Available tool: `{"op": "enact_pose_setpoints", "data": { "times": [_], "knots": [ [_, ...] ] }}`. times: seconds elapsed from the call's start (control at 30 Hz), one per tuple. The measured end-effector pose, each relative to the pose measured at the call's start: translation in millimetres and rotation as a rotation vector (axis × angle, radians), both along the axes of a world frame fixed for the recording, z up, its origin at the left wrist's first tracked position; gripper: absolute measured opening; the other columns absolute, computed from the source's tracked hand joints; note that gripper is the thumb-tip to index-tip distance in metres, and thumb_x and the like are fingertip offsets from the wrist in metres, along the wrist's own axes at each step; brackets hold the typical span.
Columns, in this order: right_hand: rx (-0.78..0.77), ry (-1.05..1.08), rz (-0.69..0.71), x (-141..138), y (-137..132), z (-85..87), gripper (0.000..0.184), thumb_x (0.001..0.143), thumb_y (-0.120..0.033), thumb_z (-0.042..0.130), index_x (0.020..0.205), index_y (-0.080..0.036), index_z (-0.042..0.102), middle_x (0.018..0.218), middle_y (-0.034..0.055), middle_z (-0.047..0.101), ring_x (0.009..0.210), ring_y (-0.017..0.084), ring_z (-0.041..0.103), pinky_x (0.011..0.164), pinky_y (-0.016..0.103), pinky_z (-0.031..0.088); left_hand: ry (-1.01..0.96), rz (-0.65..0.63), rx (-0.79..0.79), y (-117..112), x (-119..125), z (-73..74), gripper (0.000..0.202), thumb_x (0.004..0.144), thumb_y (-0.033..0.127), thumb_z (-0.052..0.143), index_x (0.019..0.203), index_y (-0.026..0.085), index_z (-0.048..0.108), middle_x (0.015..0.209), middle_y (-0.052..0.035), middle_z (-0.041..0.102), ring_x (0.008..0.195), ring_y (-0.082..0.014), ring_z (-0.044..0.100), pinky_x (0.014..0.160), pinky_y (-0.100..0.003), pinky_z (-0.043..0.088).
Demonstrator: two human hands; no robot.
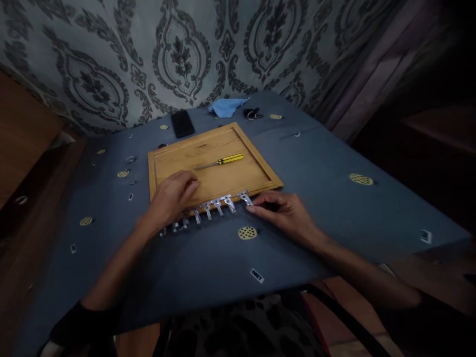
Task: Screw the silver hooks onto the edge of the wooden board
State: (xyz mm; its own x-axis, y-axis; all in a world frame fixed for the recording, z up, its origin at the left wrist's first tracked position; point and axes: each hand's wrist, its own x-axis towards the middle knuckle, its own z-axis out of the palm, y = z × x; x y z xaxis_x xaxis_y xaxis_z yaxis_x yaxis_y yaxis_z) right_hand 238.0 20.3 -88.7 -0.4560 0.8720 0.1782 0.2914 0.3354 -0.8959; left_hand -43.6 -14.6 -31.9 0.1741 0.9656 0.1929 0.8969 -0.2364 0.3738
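Note:
A framed wooden panel [219, 143] lies on the table, with a yellow-and-black-handled screwdriver [230, 158] on it. Along the panel's near edge runs a row of several silver metal hook-like pieces [218, 207], their curved ends hanging past the edge. My right hand [284, 213] pinches the rightmost silver metal piece [245, 199] between thumb and fingertips at the near right part of the panel. My left hand [173, 194] rests on the panel's near left corner, fingers loosely bent and nothing seen in them. It hides part of the panel and lies just above the row's left end.
Beyond the panel are a black phone [182, 123], a blue cloth [226, 107] and some keys [253, 114]. A small ring-like item [130, 159] is left of the panel. The table [316, 163] wears a dark blue printed cover, and a patterned curtain [223, 49] hangs behind it.

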Motion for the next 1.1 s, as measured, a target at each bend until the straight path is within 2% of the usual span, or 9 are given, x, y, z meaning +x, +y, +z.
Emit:
{"op": "enact_pose_setpoints", "data": {
  "times": [0.1,0.2,0.33,0.77,1.1],
  "knots": [
    [0.014,-0.008,0.020,0,0,-1.7,0.026,0.083,-0.045,0.073,0.076,-0.021,0.076,0.072,0.0027,0.073,0.065,0.016,0.065,0.060,0.028,0.048,-0.137,-0.150,-0.047,-6,26,5.2,0.025,0.099,0.041,0.056,0.108,0.020,0.062,0.103,-0.0054,0.068,0.097,-0.0208,0.065,0.086,-0.033,0.050],
    [0.043,0.004,0.036,-2,1,-3.6,0.025,0.085,-0.044,0.073,0.076,-0.021,0.076,0.071,0.0023,0.073,0.065,0.016,0.066,0.060,0.028,0.048,-0.034,-0.196,-0.132,-8,48,7.0,0.036,0.090,0.050,0.069,0.109,0.020,0.062,0.111,-0.0072,0.066,0.106,-0.0257,0.062,0.090,-0.038,0.050],
    [0.074,0.040,0.066,-4,1,-5.8,0.022,0.086,-0.040,0.072,0.076,-0.021,0.075,0.071,0.0011,0.072,0.065,0.015,0.066,0.061,0.027,0.050,0.097,-0.210,-0.177,-7,66,4.2,0.042,0.086,0.051,0.073,0.110,0.019,0.059,0.113,-0.0075,0.062,0.108,-0.0271,0.057,0.091,-0.041,0.047],
    [0.094,0.024,0.083,-6,3,-9.0,0.015,0.088,-0.034,0.071,0.081,-0.021,0.076,0.075,0.0007,0.074,0.069,0.015,0.069,0.064,0.028,0.051,-0.034,-0.165,-0.229,-3,68,-5.2,0.048,0.088,0.056,0.068,0.116,0.018,0.061,0.108,-0.0064,0.064,0.101,-0.0239,0.058,0.089,-0.039,0.047],
    [0.088,0.024,0.069,-6,2,-5.3,0.017,0.088,-0.034,0.070,0.078,-0.021,0.076,0.072,0.0008,0.074,0.066,0.014,0.067,0.061,0.026,0.049,-0.009,-0.156,-0.231,-1,71,-6.3,0.045,0.089,0.055,0.067,0.115,0.017,0.062,0.104,-0.0064,0.063,0.100,-0.0243,0.057,0.088,-0.038,0.046]
  ]
}}
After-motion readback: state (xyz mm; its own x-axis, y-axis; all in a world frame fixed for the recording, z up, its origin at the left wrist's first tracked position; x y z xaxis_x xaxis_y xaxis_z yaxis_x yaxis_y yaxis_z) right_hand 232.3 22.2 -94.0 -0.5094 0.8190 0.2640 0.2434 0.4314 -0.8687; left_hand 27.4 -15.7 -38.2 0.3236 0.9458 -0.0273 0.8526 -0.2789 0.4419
